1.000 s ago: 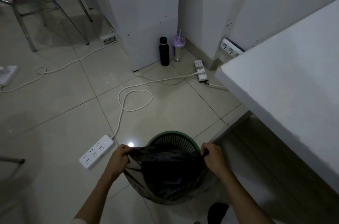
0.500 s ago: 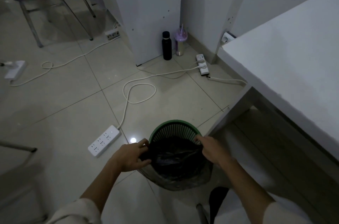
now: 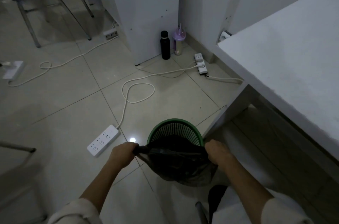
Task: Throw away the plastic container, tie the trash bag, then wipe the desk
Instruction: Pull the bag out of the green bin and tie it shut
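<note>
- Trash bag: black, translucent plastic, mouth stretched flat, untied; at 6 o'clock of the green basket.
- Counter: white, bare; at 3 o'clock.

left hand and right hand drawn apart again, trash bag mouth stretched taut, lifted off basket's near rim

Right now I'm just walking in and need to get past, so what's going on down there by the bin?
A person is gathering the top of a black plastic trash bag that sits in a green mesh wastebasket. The left hand and the right hand each grip one side of the bag's mouth, pulled apart. No knot is tied yet.
</note>
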